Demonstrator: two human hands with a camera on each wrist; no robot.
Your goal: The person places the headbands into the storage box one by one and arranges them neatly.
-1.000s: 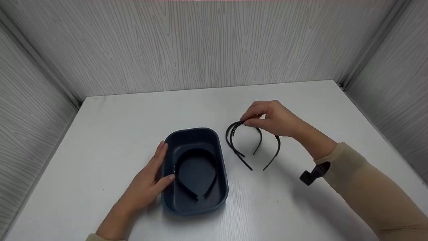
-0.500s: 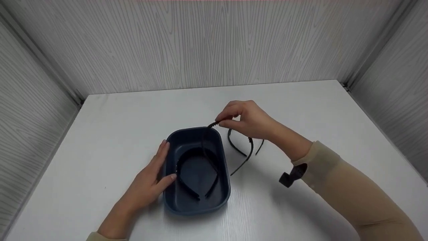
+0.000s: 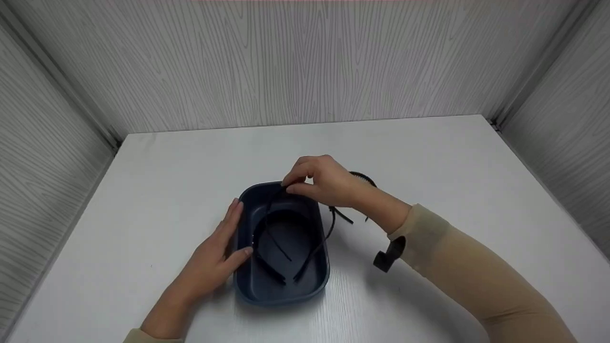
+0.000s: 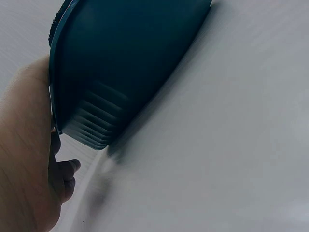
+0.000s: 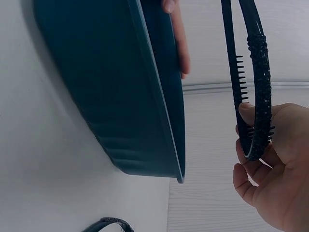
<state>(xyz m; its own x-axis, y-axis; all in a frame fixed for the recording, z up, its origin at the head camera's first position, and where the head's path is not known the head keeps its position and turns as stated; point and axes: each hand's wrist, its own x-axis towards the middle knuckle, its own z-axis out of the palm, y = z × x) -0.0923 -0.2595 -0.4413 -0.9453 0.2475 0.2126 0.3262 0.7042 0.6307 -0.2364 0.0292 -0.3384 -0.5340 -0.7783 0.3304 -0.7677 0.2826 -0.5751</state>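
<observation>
My right hand (image 3: pixel 326 182) pinches a black toothed headband (image 5: pixel 260 77) by its top, between thumb and fingers. It hangs over the dark blue plastic bin (image 3: pixel 281 300), one arm above the inside and the other near the right rim. A black headband (image 3: pixel 269 272) lies inside the bin, its ends toward me. Against the bin's left side rests my left hand (image 3: pixel 209 262), fingers straight along the wall and thumb tip at the rim. Behind my right wrist a further headband (image 3: pixel 364 177) lies on the table, partly hidden.
The white table (image 3: pixel 181 176) extends around the bin, with grey wood-grain panels (image 3: pixel 305 62) at the back and both sides. A small black device (image 3: pixel 391 255) sits on my right sleeve cuff.
My right hand has lifted one headband off the table and carried it left, over the bin. The left hand stays at the bin's side.
</observation>
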